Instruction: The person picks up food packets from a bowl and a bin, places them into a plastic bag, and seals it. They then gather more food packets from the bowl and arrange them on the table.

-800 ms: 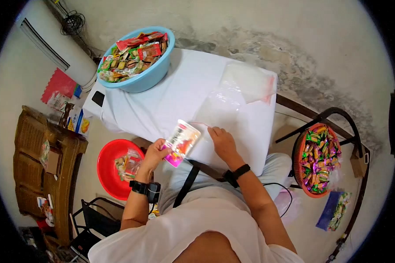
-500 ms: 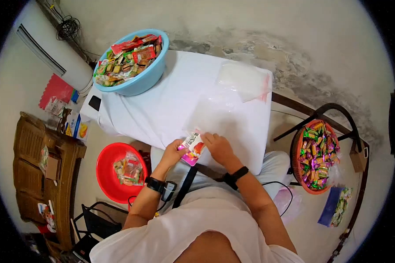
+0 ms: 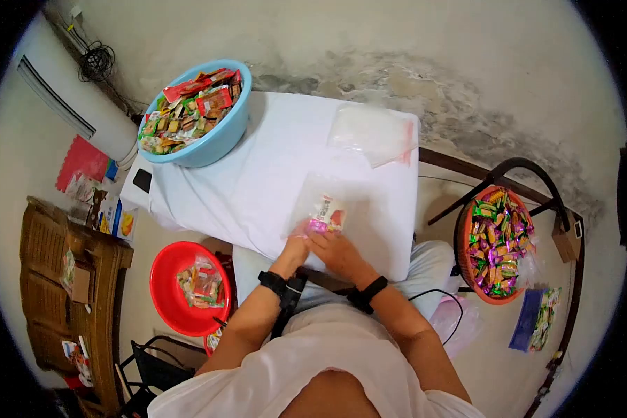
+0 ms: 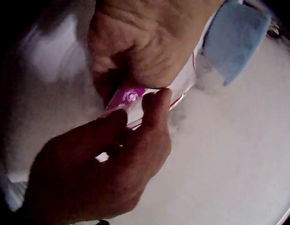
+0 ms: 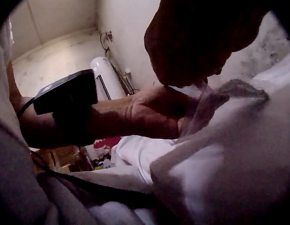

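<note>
In the head view, a flat printed packet, white with a pink-purple lower end, lies within the outline of a clear plastic bag over the near part of the table. My left hand holds the packet's lower end, its fingers partly hidden. Beside it, my right hand pinches the bag's near edge. The left wrist view shows the packet's purple corner under the left palm, with the right thumb and forefinger close against it. Clear film covers the left fingers in the right wrist view.
More clear bags lie farther back on the white-covered table. A blue basin of wrapped snacks stands at its far left, near a phone. Beside me are a red basin at left and a basket of wrapped sweets at right.
The left hand has moved right with the packet, up to the right hand. The packet, earlier apart from the clear bag, now overlaps it, and both hands are together at its near edge.
</note>
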The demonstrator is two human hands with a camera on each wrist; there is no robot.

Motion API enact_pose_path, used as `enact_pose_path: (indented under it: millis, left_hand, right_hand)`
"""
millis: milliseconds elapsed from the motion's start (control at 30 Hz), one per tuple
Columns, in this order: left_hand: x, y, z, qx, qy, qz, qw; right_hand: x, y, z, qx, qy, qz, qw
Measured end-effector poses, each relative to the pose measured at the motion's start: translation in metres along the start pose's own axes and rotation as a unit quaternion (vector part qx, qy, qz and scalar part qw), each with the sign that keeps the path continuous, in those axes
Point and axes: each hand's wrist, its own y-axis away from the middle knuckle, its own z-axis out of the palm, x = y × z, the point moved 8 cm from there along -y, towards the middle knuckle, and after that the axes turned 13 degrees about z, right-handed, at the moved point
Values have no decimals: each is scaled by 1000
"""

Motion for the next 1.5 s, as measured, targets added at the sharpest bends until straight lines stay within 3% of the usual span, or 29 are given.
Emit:
enact_pose_path:
  millis: [33, 67, 100, 167, 233, 333, 400, 500, 667, 800, 933, 1000, 1033, 1100, 1233, 1300, 1433, 1500]
  left_hand:
    - [19, 0, 17, -4, 0, -1, 1000]
    - [30, 3, 43, -54, 16, -57, 997]
    - [36, 7, 65, -104, 31, -114, 988]
    - [7, -9, 49, -116, 76, -136, 981]
    - [1, -16, 56, -129, 120, -159, 971]
    - [-1, -25, 69, -177, 124, -133, 967]
    - [-10, -34, 59, -148, -1, -129, 981]
    - [22, -31, 83, -119, -98, -86, 984]
    - [-3, -44, 83, -107, -14, -78, 991]
    - [25, -36, 86, -73, 93, -28, 993]
    - [18, -21, 58, -19, 128, -42, 991]
    - [13, -18, 63, -39, 137, -76, 987]
    - [16, -18, 69, -39, 137, -78, 987]
    - [19, -24, 81, -45, 28, -100, 994]
    - [11, -44, 100, -87, 50, -98, 990]
    - [-3, -56, 98, -97, -34, -101, 990]
    - [-30, -78, 96, -92, 59, -63, 992]
    - [-32, -80, 110, -179, 63, -59, 980]
  right_hand:
    - [0, -2, 2, -39, -6, 13, 999]
    - [1, -3, 5, -78, -12, 27, 996]
    - [2, -3, 5, -77, -11, 31, 996]
    - [4, -4, -2, -13, -22, 26, 999]
    - [8, -2, 9, -24, -13, 32, 999]
    - [10, 4, 5, -9, -23, 18, 1000]
    - [9, 7, -4, 19, -38, 1, 999]
    - [11, 11, -10, 23, -22, 5, 999]
    - [27, 17, -9, 24, -52, 62, 996]
    - [36, 11, -9, 49, -6, 99, 994]
    - [33, -3, -6, 66, -39, 111, 991]
    - [31, -4, -8, 96, -26, 104, 990]
    - [31, -4, -4, 64, -39, 105, 992]
    - [35, -1, -2, 34, -47, 111, 992]
    - [47, 5, -12, 63, -71, 139, 986]
    - [50, 9, -14, 83, -79, 142, 983]
    - [51, 8, -24, 108, -142, 147, 973]
    - [51, 9, -25, 109, -156, 149, 970]
